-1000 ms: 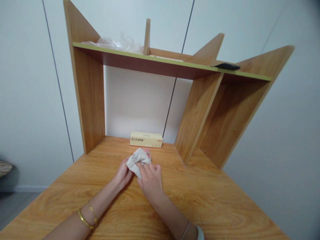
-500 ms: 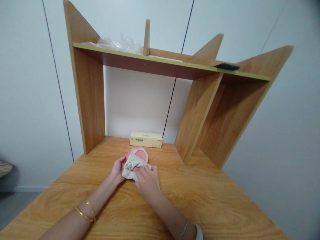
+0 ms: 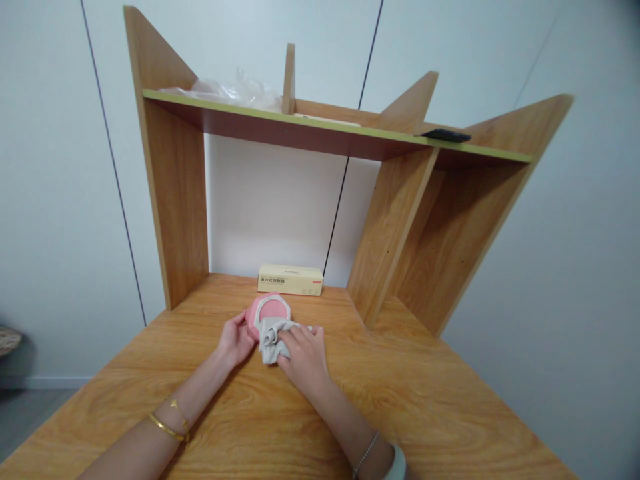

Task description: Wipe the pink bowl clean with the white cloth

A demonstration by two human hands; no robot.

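A pink item with a pale, many-sided rim around a round pink centre [image 3: 273, 308] is tilted up above the wooden desk; its exact kind I cannot tell. My left hand [image 3: 236, 340] grips its left edge, thumb and fingers around the side. In my right hand [image 3: 306, 353] is a bunched light grey cloth [image 3: 273, 339], pressed against the lower right part of the pink item and covering it there. The fingertips of that hand sink into the cloth's folds.
Behind the hands, a long cream box [image 3: 290, 280] lies at the back of the wooden desk [image 3: 400, 400]. A wooden shelf unit [image 3: 177, 200] stands over it, with upright panels left and right. Up on its shelf are clear plastic wrapping [image 3: 235, 90] and a flat black object [image 3: 447, 135].
My right hand and the cloth have slid to the right, baring more of the pink item's rim and centre. My left hand keeps its hold. The view has shifted slightly.
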